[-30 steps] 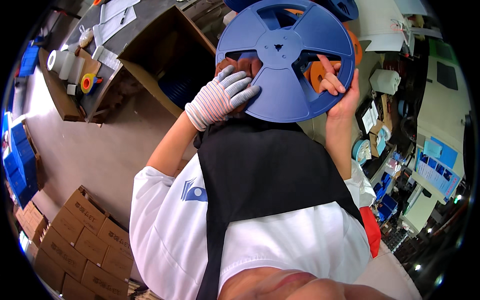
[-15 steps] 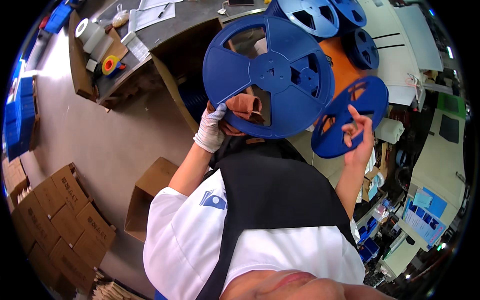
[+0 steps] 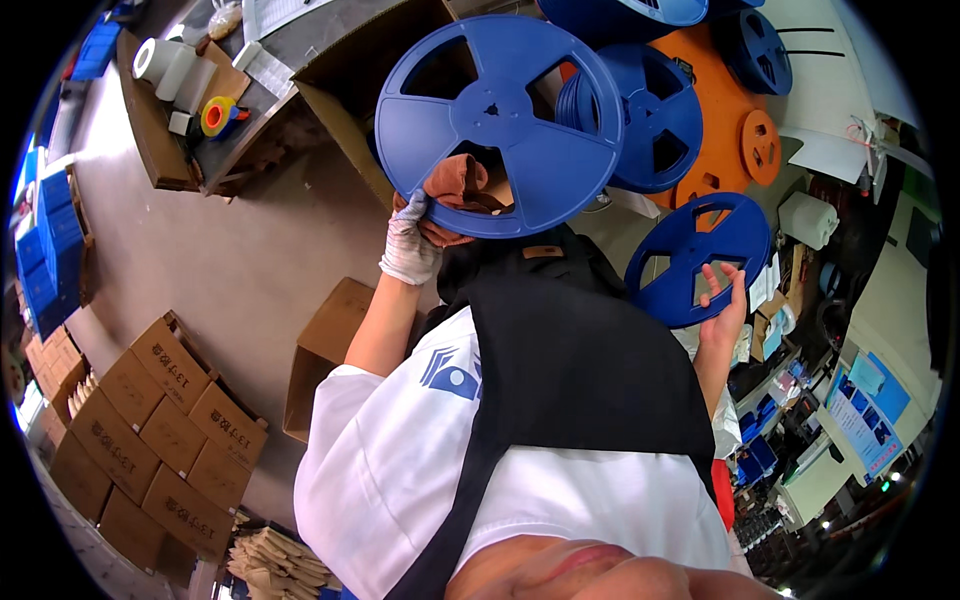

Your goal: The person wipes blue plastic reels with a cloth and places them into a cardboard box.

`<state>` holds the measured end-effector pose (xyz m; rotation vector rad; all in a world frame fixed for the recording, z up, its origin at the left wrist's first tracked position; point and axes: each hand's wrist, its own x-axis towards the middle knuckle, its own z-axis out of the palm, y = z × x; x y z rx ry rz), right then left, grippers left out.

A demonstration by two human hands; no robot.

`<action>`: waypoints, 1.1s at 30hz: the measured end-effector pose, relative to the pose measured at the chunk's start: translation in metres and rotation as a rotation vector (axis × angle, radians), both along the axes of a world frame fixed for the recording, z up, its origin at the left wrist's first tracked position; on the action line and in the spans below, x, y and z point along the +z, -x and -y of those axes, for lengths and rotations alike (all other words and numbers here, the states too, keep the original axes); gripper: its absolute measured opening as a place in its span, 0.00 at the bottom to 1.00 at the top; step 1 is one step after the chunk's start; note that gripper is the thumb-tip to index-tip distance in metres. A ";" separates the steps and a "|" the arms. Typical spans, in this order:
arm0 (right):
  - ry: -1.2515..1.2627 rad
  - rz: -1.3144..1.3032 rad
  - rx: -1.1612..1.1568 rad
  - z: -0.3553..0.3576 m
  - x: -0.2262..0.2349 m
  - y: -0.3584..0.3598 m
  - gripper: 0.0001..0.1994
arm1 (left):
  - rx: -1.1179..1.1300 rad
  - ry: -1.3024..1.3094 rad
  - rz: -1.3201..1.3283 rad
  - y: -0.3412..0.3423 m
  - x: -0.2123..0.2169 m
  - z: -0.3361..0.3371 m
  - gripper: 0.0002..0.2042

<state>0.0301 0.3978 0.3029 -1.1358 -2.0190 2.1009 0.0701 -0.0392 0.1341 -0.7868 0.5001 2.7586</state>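
Observation:
My left hand [image 3: 408,245], in a striped, light-coloured glove, grips the lower left rim of a large blue reel [image 3: 563,158]. A brown cloth [image 3: 452,183] is bunched in the same hand and pokes through one of the reel's openings. On the right, my bare right hand [image 3: 727,310] holds a smaller blue disc with cut-out windows [image 3: 697,250] by its lower right part. Its fingers pass through or behind one window, and the thumb is hard to make out. The two blue pieces are apart, with the large one higher and further left.
Beyond the large reel stands an open cardboard box [image 3: 330,105]. More blue reels [image 3: 640,105] sit at an orange surface [image 3: 722,95] on the far right, with a small orange disc [image 3: 761,147]. A grey table [image 3: 270,60] is far left; stacked cartons [image 3: 150,400] stand at the lower left.
The large reel has moved left and slightly away. The smaller disc has turned more face-on in my right hand. More of the orange surface and its reels now shows.

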 end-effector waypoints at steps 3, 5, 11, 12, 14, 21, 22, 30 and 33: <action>0.056 0.040 -0.030 -0.015 -0.027 -0.012 0.16 | 0.100 0.153 0.081 0.007 0.048 -0.004 0.20; 0.090 0.050 -0.046 -0.025 -0.043 -0.029 0.16 | 0.206 0.228 0.255 0.014 0.059 -0.007 0.19; 0.123 0.086 -0.123 -0.022 -0.069 -0.059 0.17 | 0.347 0.676 0.400 0.024 -0.060 0.011 0.16; 0.128 0.081 -0.126 -0.021 -0.070 -0.063 0.17 | 0.281 0.730 0.393 0.032 -0.070 0.012 0.15; 0.100 0.094 -0.149 -0.017 -0.067 -0.067 0.17 | 0.188 0.814 0.428 0.057 -0.077 0.011 0.15; 0.102 0.081 -0.254 -0.017 -0.060 -0.102 0.18 | 0.006 0.836 0.350 0.120 -0.122 -0.020 0.14; 0.094 0.084 -0.241 -0.017 -0.057 -0.103 0.17 | 0.042 0.901 0.260 0.121 -0.138 -0.022 0.13; 0.070 0.127 -0.276 -0.009 -0.047 -0.120 0.19 | -0.183 0.655 0.143 0.154 -0.211 -0.017 0.13; 0.058 0.152 -0.224 -0.008 -0.042 -0.114 0.18 | -0.461 0.800 0.546 0.145 -0.235 -0.029 0.08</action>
